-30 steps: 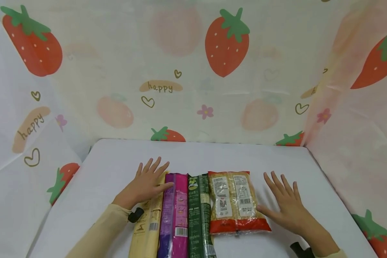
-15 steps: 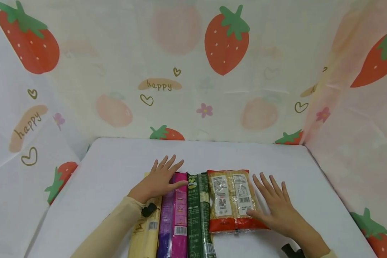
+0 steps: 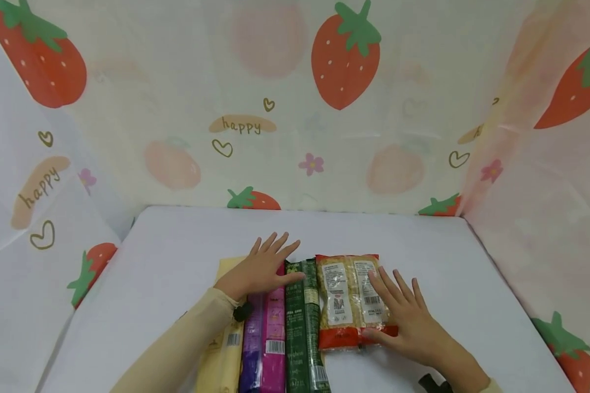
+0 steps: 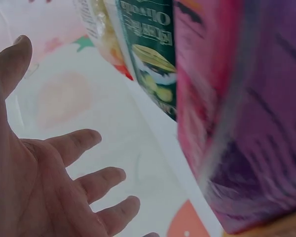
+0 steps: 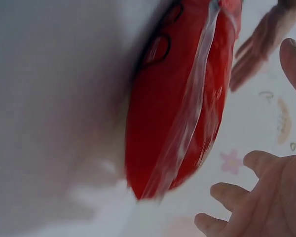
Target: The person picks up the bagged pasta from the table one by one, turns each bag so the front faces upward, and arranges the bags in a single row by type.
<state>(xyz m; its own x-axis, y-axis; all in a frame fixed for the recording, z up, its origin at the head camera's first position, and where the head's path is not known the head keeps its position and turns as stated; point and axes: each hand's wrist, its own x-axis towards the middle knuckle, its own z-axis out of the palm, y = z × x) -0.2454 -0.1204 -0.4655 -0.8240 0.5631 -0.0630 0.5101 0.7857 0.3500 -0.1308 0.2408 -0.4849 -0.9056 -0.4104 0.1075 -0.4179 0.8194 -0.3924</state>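
Observation:
Four long or flat food packs lie side by side in the head view: a cream-yellow pack (image 3: 219,360), a purple-and-magenta pack (image 3: 275,316), a green spaghetti pack (image 3: 296,327) and a clear bag of pasta with red ends (image 3: 338,297). My left hand (image 3: 260,271), fingers spread, hovers over the upper ends of the yellow and purple packs, thumb over the green one. Spread too, my right hand (image 3: 413,327) overlaps the pasta bag's right side. In the right wrist view, a gap shows between that hand (image 5: 271,192) and the bag's red end (image 5: 177,113). Neither palm holds anything.
The packs lie on a white table (image 3: 177,240) with rounded back corners. Behind it and at both sides hangs a pale curtain (image 3: 295,131) printed with strawberries. A dark wrist camera (image 3: 242,311) sits on the left cuff.
My left hand has moved right, from the yellow pack across the purple one toward the green one. My right hand has moved left, from beside the pasta bag to over its edge.

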